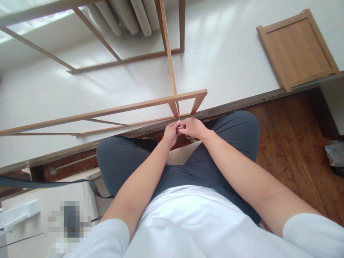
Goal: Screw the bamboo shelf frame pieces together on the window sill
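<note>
Wooden frame (172, 98) at centre, left hand (171, 133) and right hand (191, 128) pinching 1 small metal piece (178, 126), wooden panel (297, 48) upper right.

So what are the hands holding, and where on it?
Both hands, left hand and right hand, pinch a small metal piece between fingertips; what it is cannot be told.

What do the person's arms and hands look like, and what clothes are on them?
Both arms are bare from the upper arm down, with short white sleeves at the top. The left hand and right hand wear no gloves, and no watch or bracelet shows on either wrist. The white shirt covers the body, above dark blue-grey trousers.
</note>
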